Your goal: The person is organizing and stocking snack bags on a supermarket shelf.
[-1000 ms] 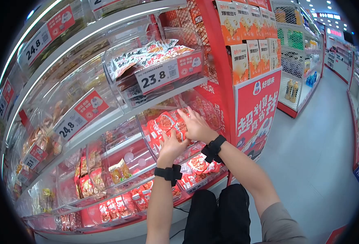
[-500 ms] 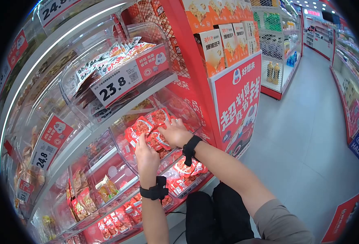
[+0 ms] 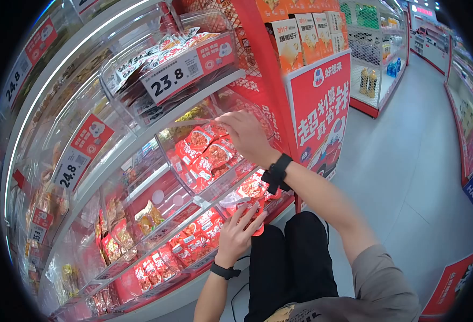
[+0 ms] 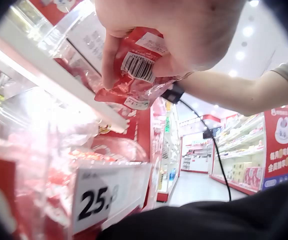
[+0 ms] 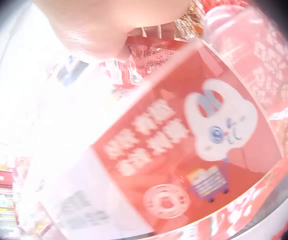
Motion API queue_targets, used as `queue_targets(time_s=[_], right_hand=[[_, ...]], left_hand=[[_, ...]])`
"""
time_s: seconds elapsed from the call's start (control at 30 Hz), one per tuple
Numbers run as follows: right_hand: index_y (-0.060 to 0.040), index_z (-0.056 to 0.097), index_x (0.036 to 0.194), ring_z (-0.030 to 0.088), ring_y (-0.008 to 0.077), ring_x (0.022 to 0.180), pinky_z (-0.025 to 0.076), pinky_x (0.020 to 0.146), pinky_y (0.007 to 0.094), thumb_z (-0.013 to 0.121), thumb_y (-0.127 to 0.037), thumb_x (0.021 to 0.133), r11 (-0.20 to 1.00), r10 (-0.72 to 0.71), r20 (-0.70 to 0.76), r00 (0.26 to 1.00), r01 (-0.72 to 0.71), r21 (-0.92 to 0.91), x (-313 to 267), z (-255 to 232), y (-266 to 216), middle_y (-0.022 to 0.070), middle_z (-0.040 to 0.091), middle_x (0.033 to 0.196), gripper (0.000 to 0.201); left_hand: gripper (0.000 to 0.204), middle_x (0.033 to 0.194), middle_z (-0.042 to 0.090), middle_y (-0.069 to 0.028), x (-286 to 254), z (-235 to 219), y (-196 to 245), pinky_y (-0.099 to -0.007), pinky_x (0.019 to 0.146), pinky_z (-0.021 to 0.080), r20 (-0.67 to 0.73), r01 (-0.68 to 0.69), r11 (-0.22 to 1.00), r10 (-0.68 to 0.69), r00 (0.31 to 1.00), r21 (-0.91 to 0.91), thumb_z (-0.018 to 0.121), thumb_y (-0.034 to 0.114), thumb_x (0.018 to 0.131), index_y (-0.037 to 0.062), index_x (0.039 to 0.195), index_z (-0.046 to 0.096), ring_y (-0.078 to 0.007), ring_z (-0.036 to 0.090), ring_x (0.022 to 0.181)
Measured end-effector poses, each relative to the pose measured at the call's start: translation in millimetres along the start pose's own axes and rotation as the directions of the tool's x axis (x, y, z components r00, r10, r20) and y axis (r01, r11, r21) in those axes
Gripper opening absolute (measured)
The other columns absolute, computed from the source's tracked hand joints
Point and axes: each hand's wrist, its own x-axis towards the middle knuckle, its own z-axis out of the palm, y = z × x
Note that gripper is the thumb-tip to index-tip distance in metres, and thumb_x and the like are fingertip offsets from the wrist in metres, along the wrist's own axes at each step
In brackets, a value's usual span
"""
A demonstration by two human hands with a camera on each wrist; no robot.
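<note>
My left hand (image 3: 235, 236) is low by the lower shelf, its back upward. In the left wrist view its fingers and thumb pinch a red snack packet (image 4: 136, 67) with a barcode. Most of that packet is hidden under the hand in the head view. Above the upper clear bin is my right hand (image 3: 250, 140), fingers bent, fingertips at a thin pale strip (image 3: 193, 123) along the bin's top. Below it, red snack packets (image 3: 215, 153) lie in this bin. I cannot tell whether the right fingers grip the strip.
More red packets (image 3: 199, 233) fill the lower shelf. A 23.8 price label (image 3: 172, 80) fronts the bin above. A red poster (image 3: 322, 118) stands right of the shelf, with orange-white boxes (image 3: 290, 45) over it. Grey aisle floor (image 3: 397, 161) runs off to the right.
Both hands were on the packets in the upper bin. The left hand has moved down to the lower shelf, now with a packet; the right has risen to the bin's top.
</note>
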Motion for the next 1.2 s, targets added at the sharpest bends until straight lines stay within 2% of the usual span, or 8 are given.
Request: queue_targets(time_s=[0.33, 0.43, 0.57, 0.73, 0.97, 1.1, 1.17, 1.2], right_hand=[[-0.0052, 0.059, 0.109, 0.059, 0.0220, 0.093, 0.047, 0.077, 0.0361, 0.058, -0.011, 0.074, 0.842, -0.524, 0.397, 0.753, 0.527, 0.112, -85.0, -84.5, -69.0, 0.0074, 0.061, 0.102, 0.035], [-0.0057, 0.057, 0.115, 0.058, 0.0216, 0.095, 0.046, 0.082, 0.0354, 0.058, -0.015, 0.074, 0.861, -0.424, 0.475, 0.771, 0.506, -0.053, -126.5, -79.1, -42.5, 0.0095, 0.059, 0.106, 0.041], [-0.0055, 0.054, 0.120, 0.055, 0.0269, 0.109, 0.043, 0.093, 0.0407, 0.060, -0.022, 0.083, 0.952, 0.071, 0.604, 0.794, 0.127, -0.278, -180.7, -54.2, -13.7, 0.0121, 0.054, 0.123, 0.041], [-0.0033, 0.061, 0.098, 0.056, 0.0280, 0.102, 0.046, 0.086, 0.0390, 0.062, -0.016, 0.082, 0.998, -0.048, 0.575, 0.817, 0.058, 0.001, -152.0, -54.2, -25.7, 0.0132, 0.061, 0.108, 0.021], [-0.0003, 0.060, 0.098, 0.060, 0.0330, 0.085, 0.049, 0.072, 0.0411, 0.060, -0.013, 0.080, 0.998, -0.030, 0.300, 0.953, 0.048, -0.051, -5.3, 10.5, -23.4, 0.0184, 0.061, 0.098, 0.023], [-0.0083, 0.044, 0.127, 0.046, 0.0420, 0.116, 0.041, 0.092, 0.0478, 0.068, -0.034, 0.075, 0.868, 0.490, 0.582, 0.648, -0.303, -0.393, 6.2, 52.0, 19.3, 0.0229, 0.046, 0.127, 0.063], [-0.0155, 0.023, 0.145, 0.028, 0.0507, 0.130, 0.023, 0.106, 0.0584, 0.070, -0.054, 0.071, 0.719, 0.695, 0.652, 0.303, -0.306, -0.624, -12.6, 58.0, 39.8, 0.0221, 0.022, 0.149, 0.096], [-0.0153, 0.024, 0.145, 0.029, 0.0480, 0.131, 0.022, 0.106, 0.0582, 0.069, -0.058, 0.071, 0.720, 0.694, 0.652, 0.305, -0.273, -0.639, -12.5, 57.4, 38.5, 0.0225, 0.025, 0.148, 0.096]], left_hand=[[0.026, 0.114, 0.057, -0.0135, -24.3, 53.9, -36.9, -0.0463, 0.100, 0.031, 0.019, 0.281, 0.936, -0.292, 0.956, 0.212, 0.059, 0.016, 0.077, 0.0037, 0.100, 0.062, -0.0287, 0.046, 0.118], [0.036, 0.116, 0.057, -0.0134, -8.8, 59.8, -24.1, -0.0514, 0.104, 0.024, 0.338, 0.483, 0.778, -0.616, 0.711, 0.402, 0.063, 0.028, 0.078, 0.0054, 0.105, 0.061, -0.0288, 0.044, 0.120], [0.055, 0.126, 0.052, -0.0164, -12.2, 57.8, -14.8, -0.0585, 0.106, 0.015, 0.018, 0.482, 0.835, -0.504, 0.863, 0.266, 0.064, 0.045, 0.078, 0.0067, 0.117, 0.058, -0.0338, 0.042, 0.123], [0.015, 0.097, 0.064, -0.0183, -19.2, 0.2, 0.4, -0.0393, 0.085, 0.046, -0.004, 0.459, 0.879, -0.463, 0.886, -0.130, 0.065, 0.012, 0.078, 0.0005, 0.087, 0.067, -0.0308, 0.062, 0.091], [0.017, 0.098, 0.061, -0.0167, 76.2, -65.8, -14.3, -0.0405, 0.078, 0.047, -0.283, 0.334, 0.939, -0.343, 0.896, -0.081, 0.056, -0.001, 0.072, -0.0024, 0.089, 0.061, -0.0339, 0.059, 0.091], [0.026, 0.106, 0.058, -0.0191, 114.2, -41.1, -64.2, -0.0426, 0.084, 0.045, -0.190, 0.528, 0.843, -0.504, 0.843, 0.107, 0.053, 0.007, 0.074, -0.0010, 0.098, 0.060, -0.0347, 0.056, 0.099], [0.030, 0.105, 0.059, -0.0212, 117.8, -28.3, -85.4, -0.0436, 0.087, 0.044, -0.071, 0.638, 0.761, -0.634, 0.770, 0.117, 0.051, 0.014, 0.077, -0.0019, 0.101, 0.060, -0.0370, 0.056, 0.099], [0.032, 0.104, 0.060, -0.0221, 117.0, -23.2, -92.9, -0.0441, 0.088, 0.044, 0.062, 0.711, 0.692, -0.721, 0.690, 0.124, 0.050, 0.016, 0.078, -0.0025, 0.102, 0.060, -0.0382, 0.056, 0.099]])
